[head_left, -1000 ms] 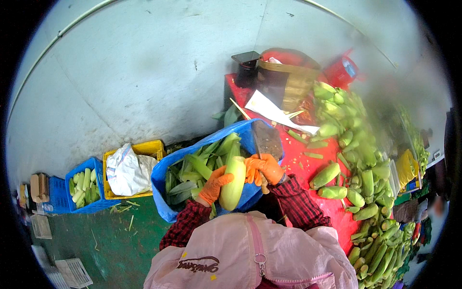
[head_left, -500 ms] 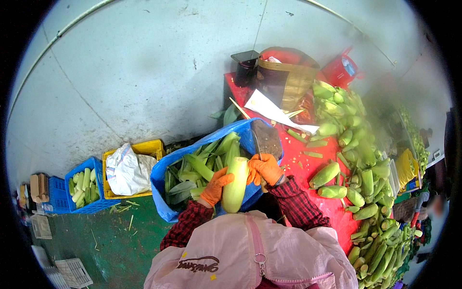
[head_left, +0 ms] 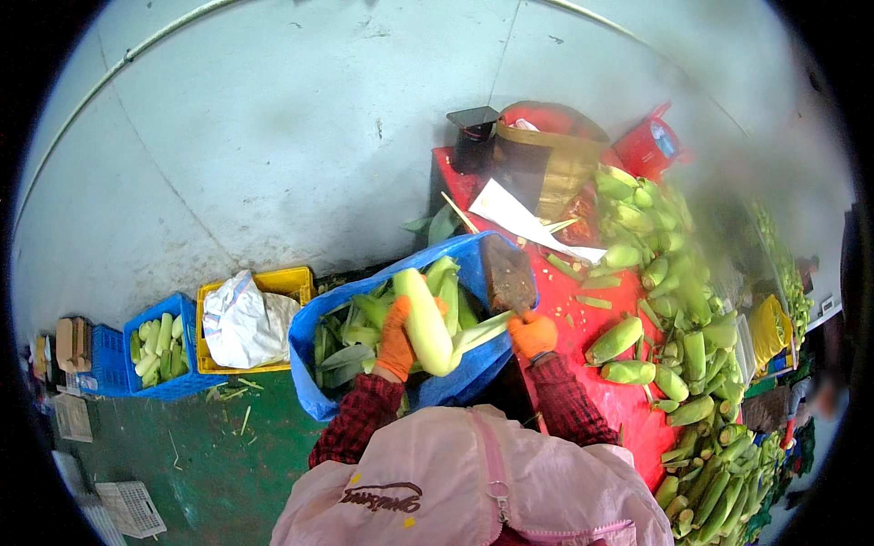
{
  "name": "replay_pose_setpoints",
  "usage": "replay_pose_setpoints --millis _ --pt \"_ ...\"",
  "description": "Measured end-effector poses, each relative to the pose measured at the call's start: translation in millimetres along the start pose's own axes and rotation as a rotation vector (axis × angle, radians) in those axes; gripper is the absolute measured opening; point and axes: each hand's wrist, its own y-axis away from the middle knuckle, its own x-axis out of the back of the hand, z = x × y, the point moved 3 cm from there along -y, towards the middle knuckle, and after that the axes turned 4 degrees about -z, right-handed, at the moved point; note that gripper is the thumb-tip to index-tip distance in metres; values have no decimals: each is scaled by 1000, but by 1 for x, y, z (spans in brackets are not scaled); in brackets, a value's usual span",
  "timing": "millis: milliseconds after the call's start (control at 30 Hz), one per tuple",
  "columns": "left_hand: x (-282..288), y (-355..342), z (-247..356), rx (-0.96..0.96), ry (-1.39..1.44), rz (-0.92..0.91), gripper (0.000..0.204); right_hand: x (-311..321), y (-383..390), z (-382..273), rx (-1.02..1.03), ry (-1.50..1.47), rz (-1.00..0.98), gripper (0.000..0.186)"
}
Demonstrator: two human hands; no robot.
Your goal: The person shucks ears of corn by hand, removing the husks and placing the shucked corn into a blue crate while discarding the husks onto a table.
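My left hand [head_left: 396, 344], in an orange glove, is wrapped round a pale green ear of corn [head_left: 424, 320], tilted over the blue bag. To the right, my right hand [head_left: 532, 335], gloved alike, is closed on the end of a husk strip [head_left: 481, 333], which stretches away from the ear's lower end. Whether that hand also holds a tool cannot be made out. Below the ear, the open blue bag [head_left: 319, 400] contains loose green husks [head_left: 341, 350]. A brown block-like piece [head_left: 508, 273] is at the bag's right rim, just beyond my right hand.
Unpeeled corn [head_left: 692, 350] is heaped along the right of the red table [head_left: 583, 318]. A brown-gold bag [head_left: 555, 173], a red container [head_left: 648, 146] and white paper [head_left: 519, 214] are at the back. Left stand a yellow crate [head_left: 214, 369] and a blue crate [head_left: 168, 391] with peeled corn.
My right hand has moved right and away from the ear, drawing a husk strip out with it. My left hand has shifted slightly left and up, with the ear tilted more.
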Motion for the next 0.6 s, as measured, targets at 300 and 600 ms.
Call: replay_pose_setpoints --millis 300,600 --pt "-6 -17 43 -152 446 -232 90 14 21 -99 -117 -816 -428 44" --pt "-12 -31 37 -93 -231 59 73 19 78 -183 233 -706 -627 55"
